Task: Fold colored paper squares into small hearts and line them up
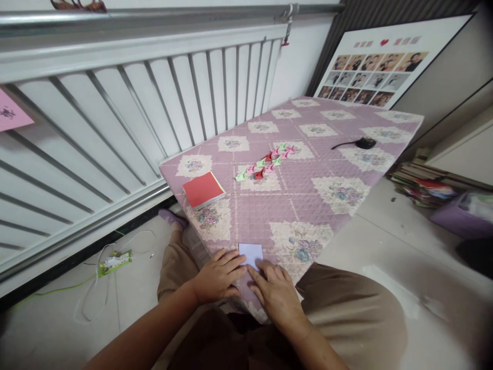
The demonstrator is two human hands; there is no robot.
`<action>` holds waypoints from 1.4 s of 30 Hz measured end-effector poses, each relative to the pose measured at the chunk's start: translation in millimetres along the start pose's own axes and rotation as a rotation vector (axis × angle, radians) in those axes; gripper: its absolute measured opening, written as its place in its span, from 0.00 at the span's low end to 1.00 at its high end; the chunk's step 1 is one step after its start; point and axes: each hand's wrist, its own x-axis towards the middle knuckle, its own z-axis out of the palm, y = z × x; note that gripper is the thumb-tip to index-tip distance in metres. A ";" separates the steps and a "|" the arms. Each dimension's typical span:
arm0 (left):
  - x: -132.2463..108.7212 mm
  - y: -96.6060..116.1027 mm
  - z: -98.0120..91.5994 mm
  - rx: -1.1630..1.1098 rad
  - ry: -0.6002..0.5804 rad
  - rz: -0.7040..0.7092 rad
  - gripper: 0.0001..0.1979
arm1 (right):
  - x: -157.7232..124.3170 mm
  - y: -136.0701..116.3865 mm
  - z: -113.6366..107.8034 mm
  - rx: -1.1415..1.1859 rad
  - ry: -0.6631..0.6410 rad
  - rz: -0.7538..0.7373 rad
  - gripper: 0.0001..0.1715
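Note:
A small lavender sheet of paper (250, 253) lies flat at the near corner of the table. On its left side rest the stretched fingertips of my left hand (220, 275), with the palm down on the cloth. My right hand (275, 293) touches the sheet's lower edge, its index finger extended across the near side. Both hands lie with fingers out, pressing rather than gripping. Farther up the table sits a stack of coloured paper (203, 190) with a red sheet on top. Beyond it, several small folded paper pieces (260, 164) in green, pink and red stand in two rows.
A purple floral tablecloth (265, 205) covers the table. A black object with a thin cord (365, 143) lies at the far right. The white radiator (215, 87) runs along the left side. On the floor are a power strip (115, 262) and a purple bin (458, 213).

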 end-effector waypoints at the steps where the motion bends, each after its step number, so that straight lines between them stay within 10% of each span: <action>1: -1.1 -1.4 0.3 0.006 -0.006 0.002 0.31 | 0.0 -0.2 -0.2 -0.006 -0.007 -0.005 0.21; 23: -6.3 -6.8 3.3 -0.021 -0.006 -0.018 0.24 | -24.0 36.6 -6.4 -0.012 0.100 0.112 0.14; 42: -14.4 12.0 10.0 -0.034 0.054 -0.193 0.22 | 33.8 11.4 -7.4 0.335 0.060 0.522 0.11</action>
